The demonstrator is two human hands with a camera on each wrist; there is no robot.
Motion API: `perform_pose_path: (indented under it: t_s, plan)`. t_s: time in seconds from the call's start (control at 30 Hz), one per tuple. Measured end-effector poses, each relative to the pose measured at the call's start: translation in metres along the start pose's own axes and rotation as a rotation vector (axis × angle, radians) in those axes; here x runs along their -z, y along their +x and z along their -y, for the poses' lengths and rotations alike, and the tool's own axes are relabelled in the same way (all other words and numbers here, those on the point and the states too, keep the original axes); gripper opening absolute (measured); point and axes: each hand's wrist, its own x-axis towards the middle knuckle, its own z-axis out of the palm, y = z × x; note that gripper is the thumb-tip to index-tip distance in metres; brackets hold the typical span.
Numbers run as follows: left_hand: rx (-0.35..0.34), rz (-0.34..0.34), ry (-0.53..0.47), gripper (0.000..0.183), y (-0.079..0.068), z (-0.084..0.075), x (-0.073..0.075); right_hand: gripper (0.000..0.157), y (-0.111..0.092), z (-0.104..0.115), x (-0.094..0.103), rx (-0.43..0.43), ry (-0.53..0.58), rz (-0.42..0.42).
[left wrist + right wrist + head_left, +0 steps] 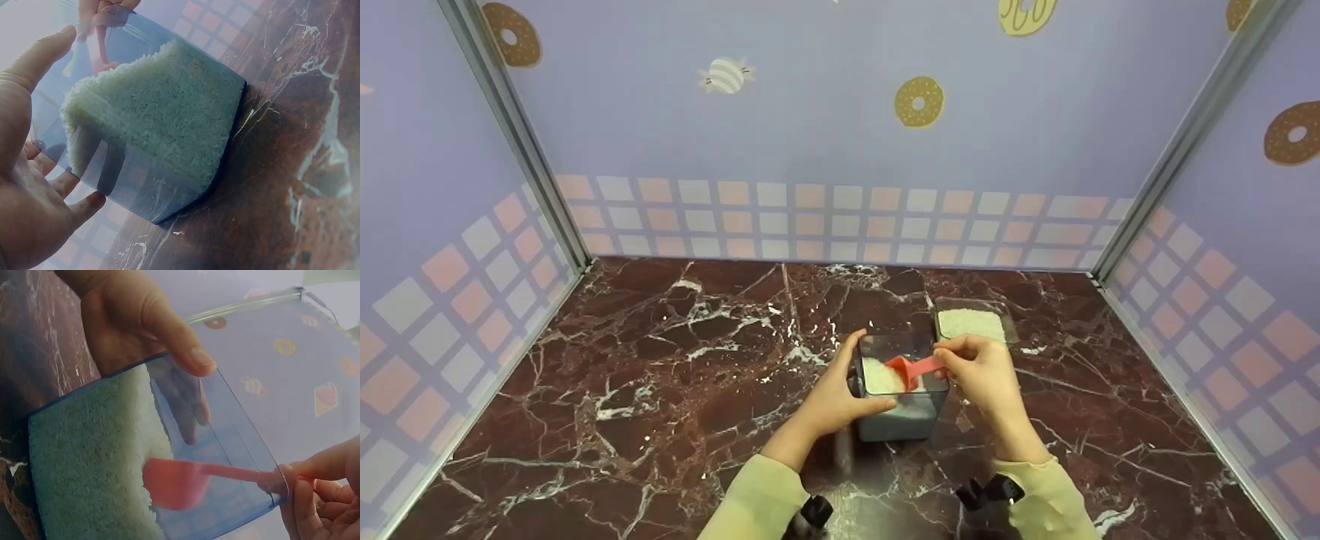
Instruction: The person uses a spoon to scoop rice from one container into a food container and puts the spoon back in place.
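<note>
A clear bluish plastic container [901, 420], partly filled with white rice [152, 107], stands on the marbled table. My left hand [834, 397] grips it from the left, thumb over the near side and fingers along the left and far sides. Between thumb and fingers, my right hand [981, 371] pinches the handle of a pink scoop [911, 369] at the container's right rim. The scoop's bowl [175, 482] is down inside, partly sunk in the rice. How much rice the bowl holds is hidden.
Behind my right hand sits a second clear container [1009, 330] with white rice in it. Small white specks lie scattered on the dark red marbled table [682, 397]. Patterned panels [825, 135] enclose the back and both sides.
</note>
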Motion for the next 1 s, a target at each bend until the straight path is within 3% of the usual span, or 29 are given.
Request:
perform_pose_path:
  t_s: [0.5, 0.8, 1.0]
  plan:
    - [-0.014, -0.002, -0.003, 0.112, 0.001, 0.001, 0.0, 0.023, 0.013, -0.011, 0.007, -0.193, 0.355, 0.07]
    - [0.011, -0.002, 0.012, 0.112, 0.001, 0.0, 0.0, 0.021, 0.016, -0.015, 0.013, -0.234, 0.424, 0.09]
    - [0.011, 0.006, -0.002, 0.114, 0.001, 0.0, 0.001, 0.011, 0.021, -0.022, 0.019, -0.274, 0.478, 0.106]
